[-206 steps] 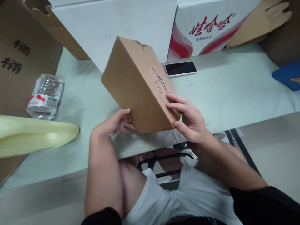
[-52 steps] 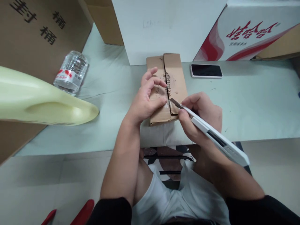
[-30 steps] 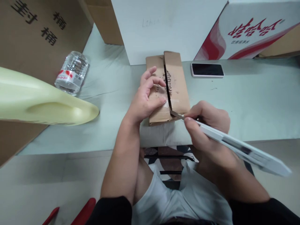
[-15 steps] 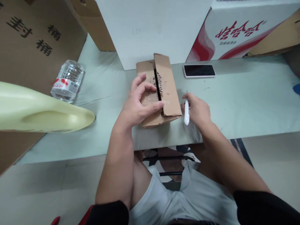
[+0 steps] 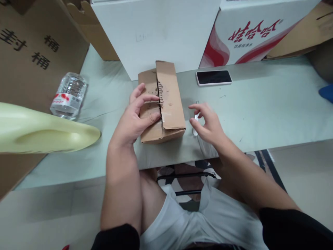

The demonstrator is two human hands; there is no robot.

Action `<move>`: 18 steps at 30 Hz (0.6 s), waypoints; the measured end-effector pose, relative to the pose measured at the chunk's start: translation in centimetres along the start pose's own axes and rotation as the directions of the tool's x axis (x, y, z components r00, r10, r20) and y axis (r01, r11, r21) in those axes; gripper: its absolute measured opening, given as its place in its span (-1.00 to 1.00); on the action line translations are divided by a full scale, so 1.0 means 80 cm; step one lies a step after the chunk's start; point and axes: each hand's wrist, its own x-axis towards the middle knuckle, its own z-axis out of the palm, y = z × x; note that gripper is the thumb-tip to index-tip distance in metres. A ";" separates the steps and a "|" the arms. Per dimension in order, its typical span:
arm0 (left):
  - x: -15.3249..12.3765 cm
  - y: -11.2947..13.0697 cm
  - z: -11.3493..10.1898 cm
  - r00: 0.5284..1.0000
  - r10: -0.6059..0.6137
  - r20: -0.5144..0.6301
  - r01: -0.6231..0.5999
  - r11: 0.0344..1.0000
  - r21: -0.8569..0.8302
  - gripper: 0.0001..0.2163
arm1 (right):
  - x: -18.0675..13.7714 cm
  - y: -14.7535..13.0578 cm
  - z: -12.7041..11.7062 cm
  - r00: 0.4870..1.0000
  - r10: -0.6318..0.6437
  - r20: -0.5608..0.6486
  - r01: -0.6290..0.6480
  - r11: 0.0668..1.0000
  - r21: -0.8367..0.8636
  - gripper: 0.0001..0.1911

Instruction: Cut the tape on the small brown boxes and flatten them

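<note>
Pressing on small brown cardboard box (image 5: 169,104), left hand (image 5: 135,119) lies curved over its left top flap, thumb at the slit centre seam, not wrapped round it. Box sits at near edge of pale green surface (image 5: 260,111). Right hand (image 5: 208,123) hovers just right of box, fingers spread and loose, over slim white cutter (image 5: 195,125) lying on surface. Black phone (image 5: 213,77) lies beyond, clear plastic water bottle (image 5: 68,95) far left.
</note>
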 end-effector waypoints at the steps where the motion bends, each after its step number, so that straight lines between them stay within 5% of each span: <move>1: -0.001 0.001 0.002 1.000 -0.006 -0.007 0.006 1.000 0.011 -0.61 | -0.001 -0.008 0.001 0.997 -0.078 -0.019 0.079 0.995 0.064 -0.65; 4: -0.005 0.016 0.010 0.998 -0.036 -0.045 0.039 0.996 0.079 -0.70 | -0.004 -0.026 0.006 0.980 -0.198 -0.023 0.198 0.960 0.197 -0.59; 11: -0.014 0.044 0.022 0.999 -0.015 -0.036 0.021 0.985 0.171 -0.68 | -0.007 -0.025 0.013 0.976 -0.216 0.020 0.200 0.932 0.303 -0.58; 14: -0.010 0.033 0.024 0.997 -0.008 -0.082 0.017 0.994 0.105 -0.73 | -0.008 -0.023 0.013 0.978 -0.207 0.025 0.191 0.937 0.292 -0.57; 18: 0.000 0.016 0.025 0.958 -0.034 -0.284 0.007 0.996 -0.094 -0.74 | -0.011 -0.018 0.019 0.996 -0.086 0.008 0.079 0.948 0.308 -0.53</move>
